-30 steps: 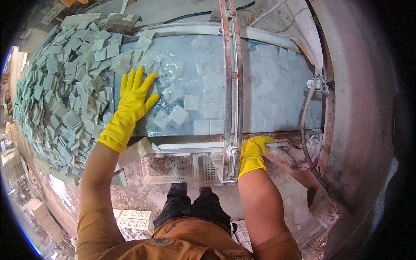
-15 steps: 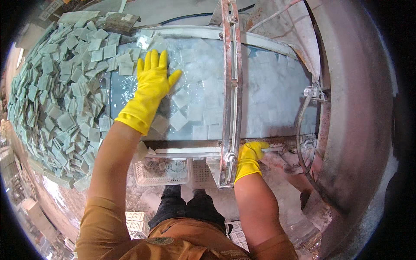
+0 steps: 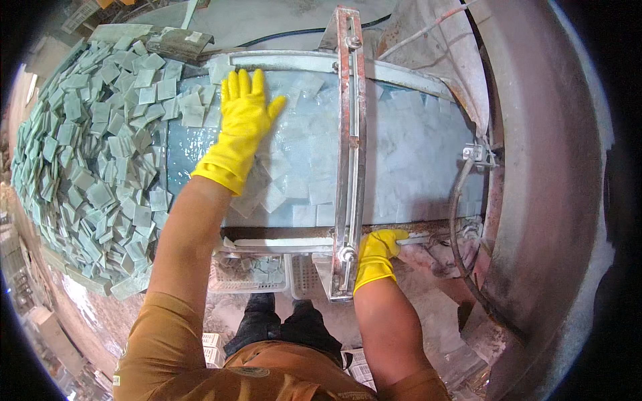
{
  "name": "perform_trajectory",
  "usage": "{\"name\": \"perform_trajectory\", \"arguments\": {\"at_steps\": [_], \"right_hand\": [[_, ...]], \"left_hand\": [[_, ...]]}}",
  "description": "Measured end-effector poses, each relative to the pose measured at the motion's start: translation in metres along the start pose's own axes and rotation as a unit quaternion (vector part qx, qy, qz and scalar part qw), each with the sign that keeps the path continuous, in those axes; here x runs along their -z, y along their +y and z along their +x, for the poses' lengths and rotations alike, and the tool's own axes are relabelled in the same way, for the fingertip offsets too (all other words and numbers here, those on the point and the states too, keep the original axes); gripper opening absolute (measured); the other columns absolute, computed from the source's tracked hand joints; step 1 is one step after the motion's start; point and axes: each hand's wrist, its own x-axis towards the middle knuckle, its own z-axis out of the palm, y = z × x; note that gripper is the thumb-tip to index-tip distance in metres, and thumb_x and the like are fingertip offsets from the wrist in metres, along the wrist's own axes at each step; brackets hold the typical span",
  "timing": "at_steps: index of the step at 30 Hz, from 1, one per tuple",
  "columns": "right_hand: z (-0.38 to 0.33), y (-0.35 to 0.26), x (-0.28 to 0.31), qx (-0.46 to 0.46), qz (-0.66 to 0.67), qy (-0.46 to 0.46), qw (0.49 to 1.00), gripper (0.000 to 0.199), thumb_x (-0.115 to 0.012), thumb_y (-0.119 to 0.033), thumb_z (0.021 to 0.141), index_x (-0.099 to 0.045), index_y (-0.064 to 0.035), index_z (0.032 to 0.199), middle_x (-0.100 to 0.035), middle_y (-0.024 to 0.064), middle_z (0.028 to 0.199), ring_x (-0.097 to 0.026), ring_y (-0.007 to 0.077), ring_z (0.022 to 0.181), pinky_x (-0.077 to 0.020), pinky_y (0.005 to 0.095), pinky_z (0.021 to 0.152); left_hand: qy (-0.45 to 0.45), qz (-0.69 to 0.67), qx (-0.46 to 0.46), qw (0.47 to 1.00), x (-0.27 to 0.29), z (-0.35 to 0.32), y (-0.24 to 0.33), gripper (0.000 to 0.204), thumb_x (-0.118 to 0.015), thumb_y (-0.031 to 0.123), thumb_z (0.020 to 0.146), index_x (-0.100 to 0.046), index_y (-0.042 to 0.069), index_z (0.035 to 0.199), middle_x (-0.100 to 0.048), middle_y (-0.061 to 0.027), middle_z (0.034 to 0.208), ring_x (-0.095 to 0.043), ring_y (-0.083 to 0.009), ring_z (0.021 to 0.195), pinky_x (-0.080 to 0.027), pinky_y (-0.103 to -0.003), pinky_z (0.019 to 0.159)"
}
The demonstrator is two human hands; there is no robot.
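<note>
A: Where are the fingers?

B: The left hand, in a yellow rubber glove, lies flat with fingers spread apart on wet pale square tiles covering a blue-grey belt. It grips nothing. The right hand, gloved too, has its fingers curled together over the belt's near frame rail, just beside a metal crossbar spanning the belt.

A: What surrounds them?

B: A big heap of green-grey tiles lies to the left, spilling onto the belt's edge. A white plastic crate sits under the rail.

A: What might go wrong?

B: Judging from this, the wet surface could let the flat palm slide, scattering tiles. If the belt runs, the outstretched glove could be carried toward the crossbar and pinched. Tile edges might nick the glove.
</note>
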Motion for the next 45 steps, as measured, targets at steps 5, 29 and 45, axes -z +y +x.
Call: {"name": "perform_trajectory", "arguments": {"at_steps": [5, 29, 45], "right_hand": [[0.012, 0.002, 0.005, -0.009, -0.009, -0.033, 0.999, 0.069, -0.048, -0.059, 0.11, -0.054, -0.0099, 0.158, -0.066, 0.0132, 0.149, -0.067, 0.027, 0.131, -0.0535, 0.0359, 0.109], [0.027, 0.015, -0.008, 0.015, 0.003, -0.044, 0.999, 0.07, -0.042, -0.058, 0.111, -0.045, -0.0131, 0.165, -0.058, 0.008, 0.161, -0.057, 0.0237, 0.144, -0.0447, 0.0376, 0.12], [0.074, 0.03, -0.018, -0.003, 0.043, -0.046, 0.998, 0.082, -0.048, -0.071, 0.104, -0.058, -0.0085, 0.157, -0.068, 0.0134, 0.15, -0.066, 0.0279, 0.134, -0.0518, 0.037, 0.112]], "left_hand": [[-0.052, -0.082, -0.136, 0.986, 0.006, -0.032, 0.033, 0.09, -0.07, 0.061, 0.098, -0.042, 0.013, 0.168, -0.037, -0.0305, 0.17, -0.034, -0.0507, 0.157, -0.021, -0.059, 0.132], [-0.062, 0.066, -0.036, 0.995, 0.036, 0.014, -0.089, 0.074, -0.068, 0.052, 0.104, -0.045, 0.023, 0.168, -0.04, -0.0195, 0.173, -0.037, -0.0461, 0.157, -0.024, -0.059, 0.132], [-0.025, 0.02, -0.129, 0.991, 0.033, -0.046, -0.06, 0.08, -0.073, 0.054, 0.097, -0.049, 0.018, 0.164, -0.049, -0.0215, 0.165, -0.042, -0.0471, 0.153, -0.026, -0.061, 0.129]]}}
